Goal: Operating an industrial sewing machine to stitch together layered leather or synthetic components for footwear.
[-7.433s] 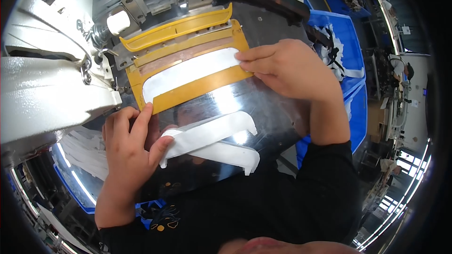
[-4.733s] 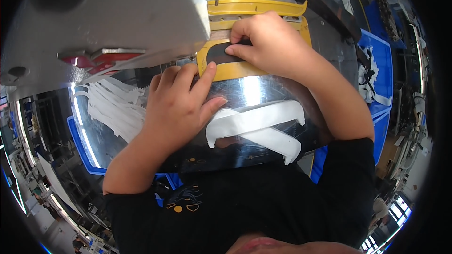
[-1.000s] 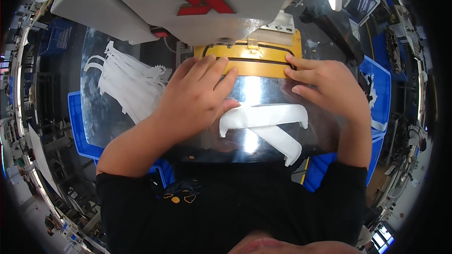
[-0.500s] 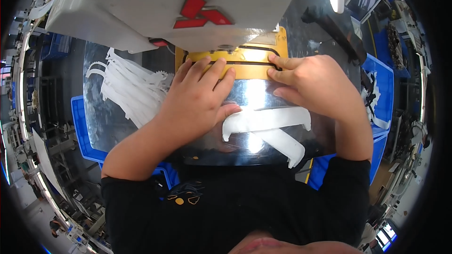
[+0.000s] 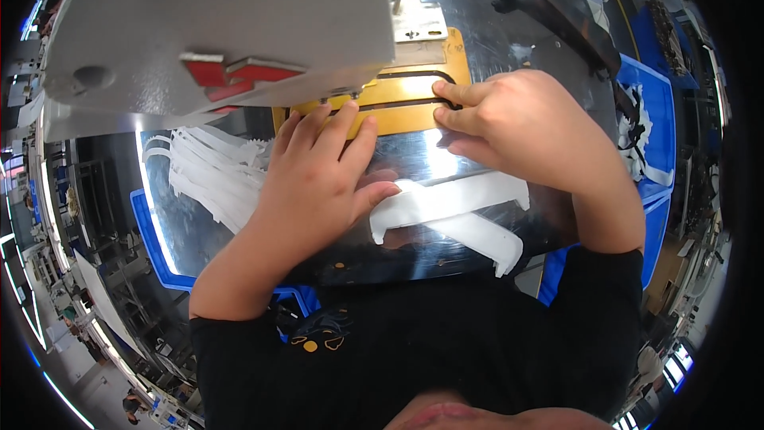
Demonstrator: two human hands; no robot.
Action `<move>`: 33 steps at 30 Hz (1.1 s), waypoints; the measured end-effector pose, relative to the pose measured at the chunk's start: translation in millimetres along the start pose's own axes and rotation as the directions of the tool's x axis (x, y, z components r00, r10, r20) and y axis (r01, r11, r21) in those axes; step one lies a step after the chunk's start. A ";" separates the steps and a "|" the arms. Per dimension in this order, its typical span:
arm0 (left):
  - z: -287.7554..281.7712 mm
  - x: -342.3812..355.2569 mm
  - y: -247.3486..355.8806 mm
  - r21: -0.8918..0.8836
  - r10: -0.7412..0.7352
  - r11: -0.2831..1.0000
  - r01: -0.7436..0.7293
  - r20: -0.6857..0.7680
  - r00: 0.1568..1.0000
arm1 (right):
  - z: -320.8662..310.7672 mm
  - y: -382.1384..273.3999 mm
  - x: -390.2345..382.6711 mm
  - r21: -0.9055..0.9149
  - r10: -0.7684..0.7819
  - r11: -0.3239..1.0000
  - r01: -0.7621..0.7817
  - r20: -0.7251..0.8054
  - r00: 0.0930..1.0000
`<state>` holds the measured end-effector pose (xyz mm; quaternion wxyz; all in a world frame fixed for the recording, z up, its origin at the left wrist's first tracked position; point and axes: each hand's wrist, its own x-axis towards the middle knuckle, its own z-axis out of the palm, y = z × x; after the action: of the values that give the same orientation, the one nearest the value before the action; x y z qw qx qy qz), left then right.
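Note:
A flat gold-coloured plate [image 5: 390, 123] with long dark-edged slots lies under a grey machine head [image 5: 302, 24]. My left hand [image 5: 318, 163] rests with fingers spread, their tips on the plate's near left part and partly under the machine head. Its thumb points toward two white strips. My right hand [image 5: 509, 115] presses two outstretched fingertips onto the plate by the right end of the slots, its thumb held lower and apart. Just in front of the plate lies a white strip with hooked ends [image 5: 454, 195], crossing over a second white strip [image 5: 485, 240].
A heap of long white strips [image 5: 211, 171] lies on the shiny metal table [image 5: 358, 259] at the left. Blue bins [image 5: 151, 243] stand around the table; a right-hand blue bin [image 5: 664, 131] holds white and black scraps. A dark bar [image 5: 557, 24] extends along the far right.
The view has shifted, so the machine head appears further left and more of the mechanism behind it shows. Both hands stay on the plate in nearly the same pose.

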<state>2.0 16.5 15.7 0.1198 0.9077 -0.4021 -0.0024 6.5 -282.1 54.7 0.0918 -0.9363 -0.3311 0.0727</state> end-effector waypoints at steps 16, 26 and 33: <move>-2.5 5.6 6.4 -0.018 0.044 0.999 -0.042 0.076 0.996 | 16.7 -14.6 6.6 -0.067 -0.143 0.988 0.136 -0.116 0.983; -3.0 0.6 5.6 -0.079 0.062 0.995 -0.060 0.025 0.998 | 7.1 -3.5 -4.8 0.037 -0.011 0.999 0.014 -0.088 0.996; -3.5 -1.5 3.4 -0.072 0.057 0.996 -0.057 0.002 0.998 | 2.0 8.7 -5.2 0.085 0.056 0.995 -0.050 -0.068 0.996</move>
<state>-1.2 16.2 19.7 0.1517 0.8909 -0.4278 -0.0154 7.4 -291.7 51.2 0.1401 -0.9422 -0.2993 0.0559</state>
